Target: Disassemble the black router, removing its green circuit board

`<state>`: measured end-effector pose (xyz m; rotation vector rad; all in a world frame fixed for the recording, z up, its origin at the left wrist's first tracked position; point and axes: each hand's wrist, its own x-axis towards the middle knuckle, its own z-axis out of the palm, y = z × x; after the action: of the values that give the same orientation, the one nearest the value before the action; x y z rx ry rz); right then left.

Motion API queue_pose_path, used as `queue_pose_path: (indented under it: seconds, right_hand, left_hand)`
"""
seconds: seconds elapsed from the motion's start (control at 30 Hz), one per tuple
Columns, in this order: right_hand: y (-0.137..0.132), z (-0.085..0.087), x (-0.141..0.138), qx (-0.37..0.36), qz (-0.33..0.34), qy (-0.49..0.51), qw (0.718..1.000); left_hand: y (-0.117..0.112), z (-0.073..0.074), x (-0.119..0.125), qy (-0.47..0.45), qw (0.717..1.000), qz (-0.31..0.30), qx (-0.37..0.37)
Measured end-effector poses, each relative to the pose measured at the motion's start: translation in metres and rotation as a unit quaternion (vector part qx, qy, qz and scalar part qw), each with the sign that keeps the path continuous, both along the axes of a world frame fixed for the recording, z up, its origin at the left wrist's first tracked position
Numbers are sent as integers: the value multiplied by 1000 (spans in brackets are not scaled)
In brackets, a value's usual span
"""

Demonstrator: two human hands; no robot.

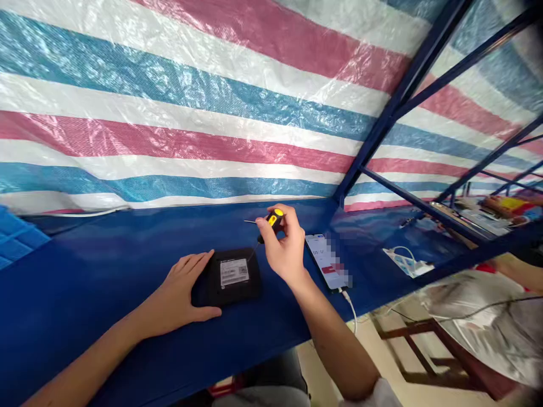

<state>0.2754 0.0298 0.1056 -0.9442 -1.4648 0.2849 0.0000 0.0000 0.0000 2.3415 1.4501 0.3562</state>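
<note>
Hard to make out first: the tip of the yellow-and-black screwdriver (275, 215), its thin shaft slanting down toward the top right of a flat black device (238, 293); we cannot tell whether it touches. A second slim metal rod (250, 221) pokes out leftward by the fingers, its other end hidden, so we cannot say what it belongs to. Print on the device's white label (234, 273) is too small to read. The smartphone (319, 254), right of the working area with a white cable (350, 305) plugged in, has part of its screen blurred into blocks. We see the blue plastic tray (19, 237) cut off at the left edge, and a co-worker (487, 322) at far right, blurred and cropped. Pose: right forearm rises from below, right hand (287, 249) closed on the screwdriver handle, its fingers covering part of it. Left forearm enters low left; left hand (180, 291) lies open and spread against the device's left side, thumb near its front corner. The device lies flat on the blue counter (76, 305), between the hands.
</note>
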Motion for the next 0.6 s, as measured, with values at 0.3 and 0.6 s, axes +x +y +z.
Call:
queue_pose_path:
  seconds: [0.3, 0.6]
  right_hand:
    - [3, -4, -3, -13, -6, -81, 997]
    - [7, -10, -5, -9, 5, -108, 994]
  left_hand:
    - [2, -8, -3, -13, 1000, 8, 25]
    - [-10, 3, 7, -45, 998, 28, 45]
